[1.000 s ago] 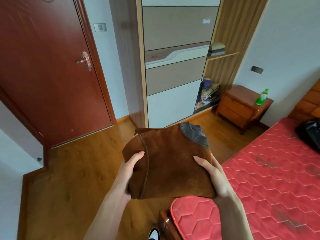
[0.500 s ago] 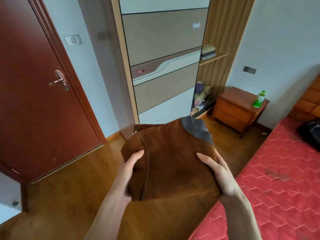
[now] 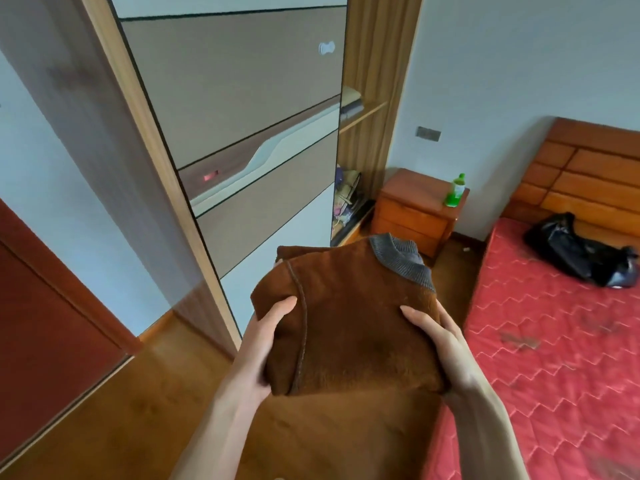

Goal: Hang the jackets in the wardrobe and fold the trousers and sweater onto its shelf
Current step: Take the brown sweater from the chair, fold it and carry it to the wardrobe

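Observation:
A folded brown sweater [image 3: 346, 317] with a grey ribbed collar is carried flat in front of me above the wooden floor. My left hand [image 3: 266, 337] grips its left edge, thumb on top. My right hand [image 3: 436, 334] holds its right edge, fingers spread over the top. Ahead stands the wardrobe [image 3: 235, 109] with its sliding door pushed left, leaving a narrow open section on the right. Inside that section a shelf [image 3: 363, 116] carries folded clothes [image 3: 351, 103]. More clothing [image 3: 346, 195] lies piled at the wardrobe's bottom.
A wooden nightstand [image 3: 415, 209] with a green bottle [image 3: 456, 190] stands right of the wardrobe. A bed with a red mattress [image 3: 554, 341] fills the right side, a black garment [image 3: 581, 254] lying near its headboard. A dark red door [image 3: 41, 341] is at the left.
The view has moved forward and swung right: the wardrobe looms closer, the red door has slid to the left edge, the headboard came into view. Both hands keep the sweater as before.

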### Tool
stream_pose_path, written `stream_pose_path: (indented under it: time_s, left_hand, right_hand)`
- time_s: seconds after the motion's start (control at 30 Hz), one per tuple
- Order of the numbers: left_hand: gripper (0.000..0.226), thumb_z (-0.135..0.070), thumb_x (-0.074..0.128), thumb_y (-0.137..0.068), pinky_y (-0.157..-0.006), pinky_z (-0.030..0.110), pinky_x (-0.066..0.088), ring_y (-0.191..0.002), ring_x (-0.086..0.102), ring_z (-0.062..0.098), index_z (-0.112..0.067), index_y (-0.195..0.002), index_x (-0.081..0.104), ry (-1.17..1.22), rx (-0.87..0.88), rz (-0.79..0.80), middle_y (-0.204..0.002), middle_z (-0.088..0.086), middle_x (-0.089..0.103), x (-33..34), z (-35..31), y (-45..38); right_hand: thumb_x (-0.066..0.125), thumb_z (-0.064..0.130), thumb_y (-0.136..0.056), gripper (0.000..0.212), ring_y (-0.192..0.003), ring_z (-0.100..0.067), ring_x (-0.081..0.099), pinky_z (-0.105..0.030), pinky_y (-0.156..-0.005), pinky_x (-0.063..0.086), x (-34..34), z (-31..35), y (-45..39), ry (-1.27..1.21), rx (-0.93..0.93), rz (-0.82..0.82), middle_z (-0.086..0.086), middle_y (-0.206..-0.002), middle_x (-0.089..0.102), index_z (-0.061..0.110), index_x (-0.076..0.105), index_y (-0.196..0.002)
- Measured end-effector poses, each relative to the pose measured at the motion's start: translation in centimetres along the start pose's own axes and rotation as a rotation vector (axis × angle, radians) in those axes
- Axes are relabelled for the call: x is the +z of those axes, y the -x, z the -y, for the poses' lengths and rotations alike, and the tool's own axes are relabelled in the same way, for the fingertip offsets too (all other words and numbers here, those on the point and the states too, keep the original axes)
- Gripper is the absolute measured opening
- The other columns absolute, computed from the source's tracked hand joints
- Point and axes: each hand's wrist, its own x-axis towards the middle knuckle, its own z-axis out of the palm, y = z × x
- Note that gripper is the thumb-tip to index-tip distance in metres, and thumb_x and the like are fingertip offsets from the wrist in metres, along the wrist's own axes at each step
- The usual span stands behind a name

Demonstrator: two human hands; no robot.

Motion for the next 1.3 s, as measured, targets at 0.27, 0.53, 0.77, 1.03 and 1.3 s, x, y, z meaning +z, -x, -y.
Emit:
stream_pose_path:
  time_s: [0.27,0.53,0.77,1.03,1.3]
  left_hand:
    - [0.056,-0.052,0.079,-0.082,-0.075,0.048,0.064,-0.1,0.077,0.034,-0.03,-0.133,0.065,-0.004,-0.104,0.224,-0.117,0.008,0.078,1.6,-5.2,-8.9]
    - [0.042,-0.049,0.074,-0.091,-0.083,0.049,0.063,-0.112,0.074,0.035,-0.032,-0.13,0.071,-0.095,-0.192,0.431,-0.128,0.009,0.074,7.9,-6.4,-16.0]
    - [0.038,-0.048,0.076,-0.089,-0.081,0.048,0.063,-0.11,0.074,0.035,-0.029,-0.123,0.076,-0.144,-0.231,0.443,-0.125,0.012,0.075,14.3,-7.5,-24.9]
    - [0.063,-0.039,0.078,-0.087,-0.108,0.062,0.049,-0.124,0.066,0.039,-0.02,-0.143,0.057,-0.223,-0.092,0.368,-0.135,0.014,0.068,26.5,-11.0,-35.5]
    - [0.063,-0.051,0.08,-0.078,-0.094,0.056,0.059,-0.111,0.074,0.036,-0.028,-0.135,0.064,-0.147,-0.137,0.355,-0.126,0.009,0.075,33.8,-13.5,-44.0]
  right_hand:
    - [0.089,0.044,-0.075,0.054,-0.111,-0.035,0.074,-0.049,-0.089,0.062,2.5,2.4,-5.0,-0.027,-0.073,-0.146,-0.012,-0.123,0.076,0.033,0.071,-0.125]
    - [0.09,0.042,-0.077,0.055,-0.111,-0.037,0.074,-0.047,-0.084,0.063,-0.9,3.5,-7.7,-0.135,-0.103,-0.337,-0.014,-0.124,0.075,0.029,0.071,-0.127]
    - [0.087,0.034,-0.08,0.046,-0.108,-0.038,0.075,-0.043,-0.077,0.064,-4.4,5.9,-15.4,-0.214,-0.097,-0.389,-0.017,-0.121,0.076,0.027,0.073,-0.123]
    - [0.09,0.036,-0.074,0.051,-0.107,-0.036,0.076,-0.043,-0.077,0.064,-11.8,13.3,-26.6,-0.246,-0.13,-0.427,-0.014,-0.12,0.077,0.031,0.073,-0.123]
    - [0.09,0.039,-0.073,0.056,-0.111,-0.037,0.074,-0.044,-0.082,0.063,-16.5,18.9,-37.3,-0.21,-0.134,-0.378,-0.014,-0.124,0.075,0.03,0.072,-0.125]
